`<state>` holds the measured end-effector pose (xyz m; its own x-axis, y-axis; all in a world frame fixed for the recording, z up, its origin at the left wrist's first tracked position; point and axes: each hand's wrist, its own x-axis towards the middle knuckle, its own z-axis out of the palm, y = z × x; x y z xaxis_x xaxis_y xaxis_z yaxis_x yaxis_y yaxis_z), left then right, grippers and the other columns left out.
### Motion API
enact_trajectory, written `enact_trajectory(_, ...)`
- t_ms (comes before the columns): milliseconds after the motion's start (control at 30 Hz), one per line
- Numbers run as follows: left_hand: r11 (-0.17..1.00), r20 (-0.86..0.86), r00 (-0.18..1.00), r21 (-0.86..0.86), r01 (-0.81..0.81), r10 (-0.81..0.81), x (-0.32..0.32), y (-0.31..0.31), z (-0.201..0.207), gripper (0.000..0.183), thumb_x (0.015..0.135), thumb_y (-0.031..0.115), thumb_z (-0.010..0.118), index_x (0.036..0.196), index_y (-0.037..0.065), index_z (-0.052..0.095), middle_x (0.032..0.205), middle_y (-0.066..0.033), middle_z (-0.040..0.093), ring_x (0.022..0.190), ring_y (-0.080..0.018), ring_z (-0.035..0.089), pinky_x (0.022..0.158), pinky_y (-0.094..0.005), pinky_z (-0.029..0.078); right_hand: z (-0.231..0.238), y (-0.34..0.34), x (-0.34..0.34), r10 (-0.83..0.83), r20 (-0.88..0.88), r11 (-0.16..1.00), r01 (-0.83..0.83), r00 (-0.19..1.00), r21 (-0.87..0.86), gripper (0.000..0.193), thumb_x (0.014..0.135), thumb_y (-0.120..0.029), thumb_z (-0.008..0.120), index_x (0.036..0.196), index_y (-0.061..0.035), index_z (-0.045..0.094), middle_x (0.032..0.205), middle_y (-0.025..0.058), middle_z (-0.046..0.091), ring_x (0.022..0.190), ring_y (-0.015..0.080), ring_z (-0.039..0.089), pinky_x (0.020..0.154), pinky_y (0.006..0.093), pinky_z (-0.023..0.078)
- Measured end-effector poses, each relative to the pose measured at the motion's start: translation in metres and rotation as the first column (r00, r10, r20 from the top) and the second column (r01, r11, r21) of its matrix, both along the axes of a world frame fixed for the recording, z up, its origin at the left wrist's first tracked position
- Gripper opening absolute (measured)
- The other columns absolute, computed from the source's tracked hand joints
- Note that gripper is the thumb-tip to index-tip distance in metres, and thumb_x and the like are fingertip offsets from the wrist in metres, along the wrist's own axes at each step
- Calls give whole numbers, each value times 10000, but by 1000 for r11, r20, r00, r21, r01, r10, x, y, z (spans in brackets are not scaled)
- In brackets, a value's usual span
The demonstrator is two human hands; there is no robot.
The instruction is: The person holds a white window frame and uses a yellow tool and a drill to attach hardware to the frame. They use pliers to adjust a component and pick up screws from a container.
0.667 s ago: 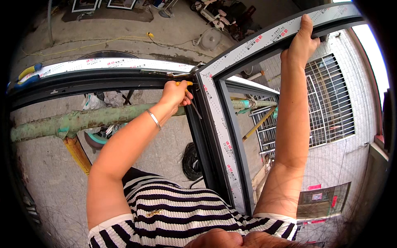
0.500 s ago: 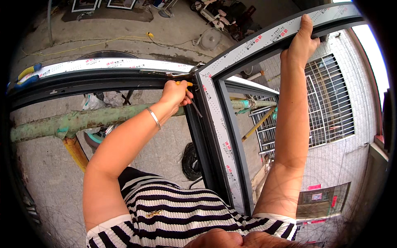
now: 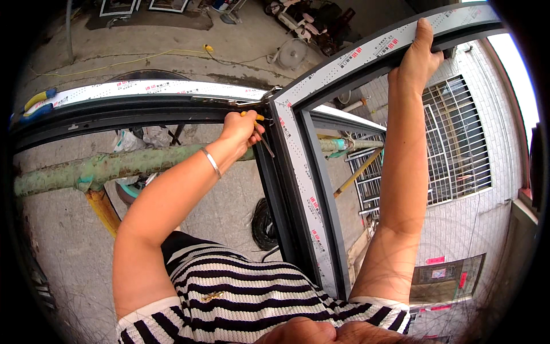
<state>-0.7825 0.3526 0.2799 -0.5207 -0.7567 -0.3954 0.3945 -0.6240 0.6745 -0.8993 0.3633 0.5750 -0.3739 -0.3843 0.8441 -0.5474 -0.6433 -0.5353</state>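
My left hand (image 3: 243,127) is closed around a slim tool with a yellow handle (image 3: 252,115) and a thin metal shaft (image 3: 267,148) pointing down; its exact kind is partly hidden by my fingers. It is beside the corner where a metal hinge arm (image 3: 246,105) joins a dark window frame (image 3: 143,109) to an open sash (image 3: 301,166). White protective film with red and black print covers the sash faces. Up at the right, my right hand (image 3: 417,64) grips the sash's upper bar, thumb on the film, fingers hidden behind it.
Pliers with blue-and-yellow handles (image 3: 39,104) lie on the frame's left end. A green pipe (image 3: 132,163) runs under the frame. Behind are a yellow cable (image 3: 143,56), a round fan-like object (image 3: 290,53) and a scooter (image 3: 301,23). A black coil (image 3: 264,225) lies on the floor.
My left hand and the tool have shifted slightly to the left and up. The sash has moved very little, and my right hand keeps its grip.
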Motion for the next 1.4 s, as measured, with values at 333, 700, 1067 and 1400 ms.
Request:
enact_trajectory(333, 999, -28, 999, 18, -26, 27, 1, 3, 4, 250, 943, 174, 474, 872, -60, 527, 671, -131, 601, 429, -132, 495, 368, -248, 407, -2, 1, 1, -14, -1, 1000, 14, 1000, -3, 690, 826, -279, 736, 1218, 55, 276, 1078, 188, 524, 924, 230, 595, 776, 339, 537)
enact_trajectory(700, 983, -69, 998, 183, 21, -9, -4, -11, 4, 239, 947, 181, 478, 875, -41, 530, 728, -115, 595, 494, -117, 486, 387, -221, 390, 0, 0, -1, -34, -12, 999, 34, 999, 11, 707, 821, -288, 736, 1220, 57, 265, 1074, 188, 521, 921, 227, 593, 784, 334, 537)
enact_trajectory(1067, 998, -42, 998, 19, -54, 55, -5, 6, -1, 246, 953, 204, 510, 879, -27, 552, 623, -97, 580, 399, -142, 496, 350, -236, 381, -1, -2, -2, 14, -20, 1000, -14, 1000, -19, 715, 817, -287, 740, 1223, 57, 263, 1058, 186, 529, 908, 225, 597, 780, 326, 539)
enact_trajectory(1400, 993, -39, 995, 86, -86, 90, -12, 17, 8, 333, 991, 333, 489, 910, 15, 550, 577, -32, 510, 377, -120, 421, 343, -240, 363, -2, -1, -3, 27, -30, 1000, -28, 999, -9, 699, 824, -290, 739, 1203, 52, 262, 1067, 188, 522, 917, 224, 595, 791, 328, 535)
